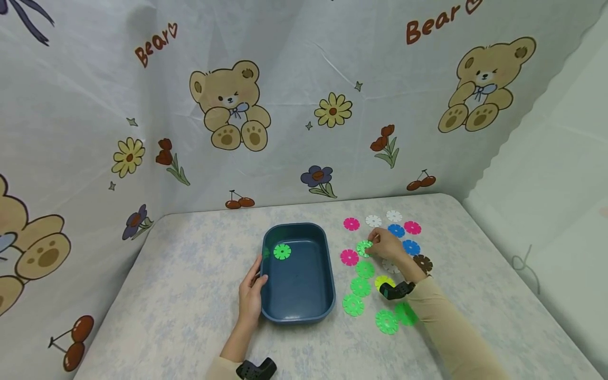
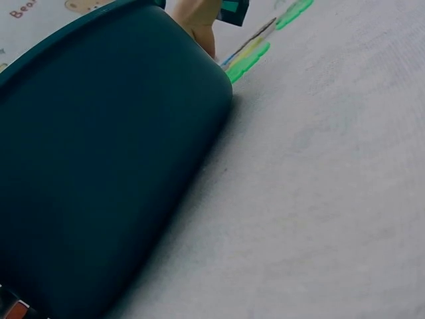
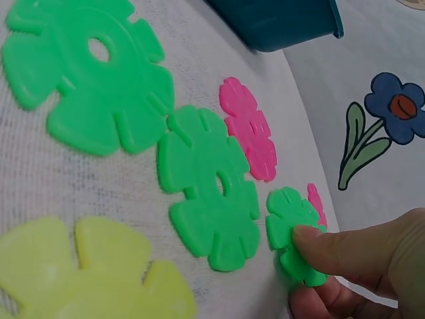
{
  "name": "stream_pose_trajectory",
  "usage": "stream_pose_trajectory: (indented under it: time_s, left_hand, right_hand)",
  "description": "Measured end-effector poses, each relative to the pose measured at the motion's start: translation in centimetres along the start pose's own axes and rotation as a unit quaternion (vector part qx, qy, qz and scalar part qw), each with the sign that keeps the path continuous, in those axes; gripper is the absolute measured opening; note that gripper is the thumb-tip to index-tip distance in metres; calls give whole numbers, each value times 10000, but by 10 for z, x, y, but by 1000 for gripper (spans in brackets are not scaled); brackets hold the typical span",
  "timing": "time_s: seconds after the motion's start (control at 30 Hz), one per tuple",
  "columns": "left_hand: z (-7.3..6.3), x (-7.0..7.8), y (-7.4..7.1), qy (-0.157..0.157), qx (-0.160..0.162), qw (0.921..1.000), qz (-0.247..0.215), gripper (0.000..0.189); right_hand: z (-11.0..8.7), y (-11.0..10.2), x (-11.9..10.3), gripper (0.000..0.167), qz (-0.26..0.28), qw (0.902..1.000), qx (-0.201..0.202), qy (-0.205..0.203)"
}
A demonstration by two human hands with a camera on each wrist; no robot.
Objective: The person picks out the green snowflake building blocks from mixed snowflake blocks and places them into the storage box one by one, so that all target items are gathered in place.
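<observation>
A dark blue plastic basin stands on the table, with one green notched disc lying inside near its far left corner. My left hand holds the basin by its left side, thumb over the rim and fingers along the outer wall. To the right of the basin, my right hand pinches a green notched plastic disc between thumb and fingertips. In the right wrist view the thumb presses on the disc's face. Beside it lie a pink disc and another green disc.
More discs spread around my right hand: white, blue, brown, yellow and several green ones. A cloth printed with bears hangs behind the table.
</observation>
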State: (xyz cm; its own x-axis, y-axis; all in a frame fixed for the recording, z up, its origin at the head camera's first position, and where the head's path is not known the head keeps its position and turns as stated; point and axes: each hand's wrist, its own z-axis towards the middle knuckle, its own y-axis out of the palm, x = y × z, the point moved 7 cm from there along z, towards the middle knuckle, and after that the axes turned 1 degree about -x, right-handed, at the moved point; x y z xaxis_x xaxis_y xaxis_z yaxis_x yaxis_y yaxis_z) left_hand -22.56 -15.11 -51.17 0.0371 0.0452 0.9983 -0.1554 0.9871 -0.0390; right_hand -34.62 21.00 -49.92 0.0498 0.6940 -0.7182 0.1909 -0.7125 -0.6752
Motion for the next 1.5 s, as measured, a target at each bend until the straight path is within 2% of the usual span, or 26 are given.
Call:
stream_pose_trajectory:
  time_s: [0.17, 0.4, 0.53, 0.77, 0.97, 1.23, 1.5]
  left_hand:
    - [1, 1, 0, 43, -32, 10000, -19, 50]
    - [0, 0, -1, -14, -5, 10000, -13, 50]
    - [1, 0, -1, 3, -7, 10000, 8, 50]
    - [1, 0, -1, 66, -18, 10000, -9, 50]
    - [0, 0, 0, 75, 31, 10000, -8, 50]
    - [1, 0, 1, 108, 72, 9999, -96, 49]
    - [-1, 1, 0, 89, 52, 9999, -38, 48]
  right_hand:
    - [0, -10, -5, 20, 417, 9987, -109, -274]
    - [-5, -26, -23, 27, 1166, 9928, -46, -261]
    - [-10, -25, -40, 30, 1493, 9886, -85, -187]
    - [-16, -5, -75, 27, 1964, 9801, -218, -189]
    - [-20, 22, -106, 22, 2144, 9751, -359, -428]
    - [-22, 61, -136, 18, 2091, 9730, -641, -735]
    - [-23, 96, -155, 15, 2065, 9674, -1041, -1029]
